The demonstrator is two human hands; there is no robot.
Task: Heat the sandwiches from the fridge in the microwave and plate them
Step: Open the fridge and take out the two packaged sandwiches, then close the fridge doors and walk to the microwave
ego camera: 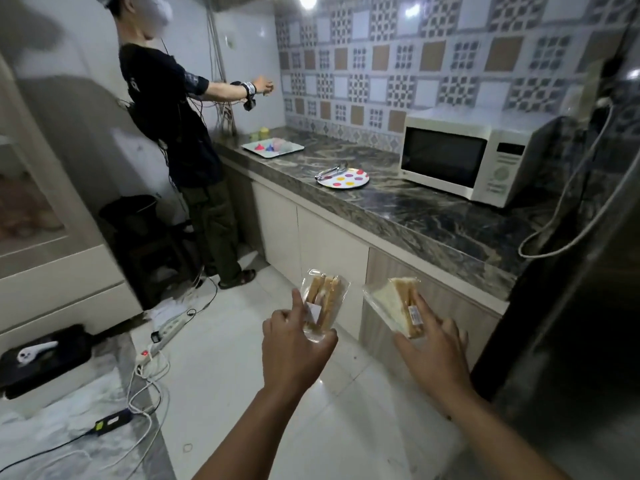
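Each hand carries a wrapped sandwich over the floor, near the fridge (571, 271): left hand (294, 348) pinching one sandwich (323, 303), right hand (433, 351) the other sandwich (398, 306). The carrying step looks underway; next, the shut microwave (460, 157) on the far desk (398, 209) needs opening, which calls for a freed hand.

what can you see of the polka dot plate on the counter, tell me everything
The plate is round and white with red, yellow and purple dots, and looks like plastic or melamine. It lies flat on the dark marbled counter, left of the closed white microwave and apart from it. Metal tongs rest across its far-left rim. It holds no food.
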